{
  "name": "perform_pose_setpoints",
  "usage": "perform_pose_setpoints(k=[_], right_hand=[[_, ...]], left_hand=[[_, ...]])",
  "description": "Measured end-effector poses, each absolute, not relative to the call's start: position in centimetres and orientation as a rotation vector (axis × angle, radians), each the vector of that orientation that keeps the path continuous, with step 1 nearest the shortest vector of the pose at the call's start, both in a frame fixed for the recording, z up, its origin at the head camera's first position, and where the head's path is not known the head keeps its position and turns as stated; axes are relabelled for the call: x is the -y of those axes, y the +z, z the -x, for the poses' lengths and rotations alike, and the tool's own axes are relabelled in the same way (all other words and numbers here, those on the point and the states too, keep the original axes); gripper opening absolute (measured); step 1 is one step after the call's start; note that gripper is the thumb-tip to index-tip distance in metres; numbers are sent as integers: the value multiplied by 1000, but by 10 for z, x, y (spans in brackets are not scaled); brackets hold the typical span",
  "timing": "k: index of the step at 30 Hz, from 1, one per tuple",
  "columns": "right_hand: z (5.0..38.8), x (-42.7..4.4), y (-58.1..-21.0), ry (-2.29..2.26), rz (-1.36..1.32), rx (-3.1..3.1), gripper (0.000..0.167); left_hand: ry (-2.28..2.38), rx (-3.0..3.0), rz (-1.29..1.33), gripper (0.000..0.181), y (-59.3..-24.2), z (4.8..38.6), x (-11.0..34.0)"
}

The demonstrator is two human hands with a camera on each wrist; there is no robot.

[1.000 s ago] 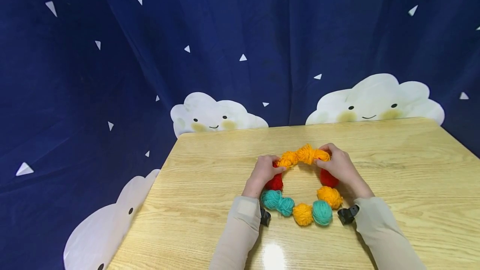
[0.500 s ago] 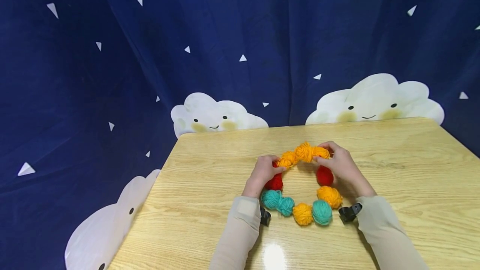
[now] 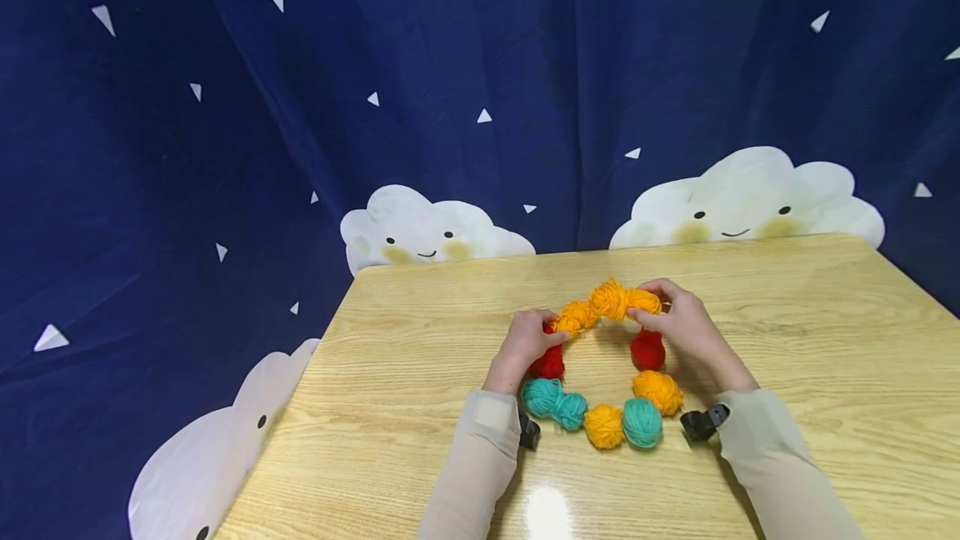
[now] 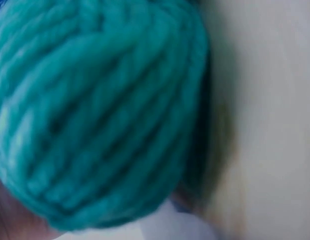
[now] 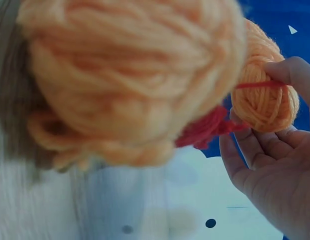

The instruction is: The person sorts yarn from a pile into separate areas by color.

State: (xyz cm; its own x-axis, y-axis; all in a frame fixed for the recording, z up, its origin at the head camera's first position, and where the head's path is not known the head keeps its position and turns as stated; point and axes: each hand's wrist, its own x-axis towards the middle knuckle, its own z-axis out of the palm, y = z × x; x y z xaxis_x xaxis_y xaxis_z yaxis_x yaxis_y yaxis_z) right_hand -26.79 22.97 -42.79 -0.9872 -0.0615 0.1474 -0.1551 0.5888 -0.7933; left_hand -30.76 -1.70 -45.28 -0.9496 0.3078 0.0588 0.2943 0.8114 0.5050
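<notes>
I pinch 1 orange ball (image 5: 260, 109) between thumb and fingers of my right hand (image 3: 688, 325), and orange yarn (image 3: 573, 321) in my left hand (image 3: 523, 346). A red strand (image 5: 259, 84) runs beside my right thumb: best move my 2 grips together, gently. Nearby, 1 red ball (image 3: 648, 351); farther from my fingertips, 1 teal ball (image 3: 642, 423).

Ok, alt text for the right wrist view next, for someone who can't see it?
A right hand holds an orange yarn ball with a red strand across it. A blurred orange ball fills the foreground, partly hiding red yarn.
</notes>
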Motion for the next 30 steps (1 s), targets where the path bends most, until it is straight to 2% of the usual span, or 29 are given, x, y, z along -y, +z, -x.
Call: perform_pose_setpoints(k=[9,30], right_hand=[[267,-232,-425,1373,-201,2678,48],[266,-242,-425,1315,-202,2696,47]], left_hand=[[756,-2984,-469,44,-454,309,17],[804,-2969,-464,42,-454,307,16]])
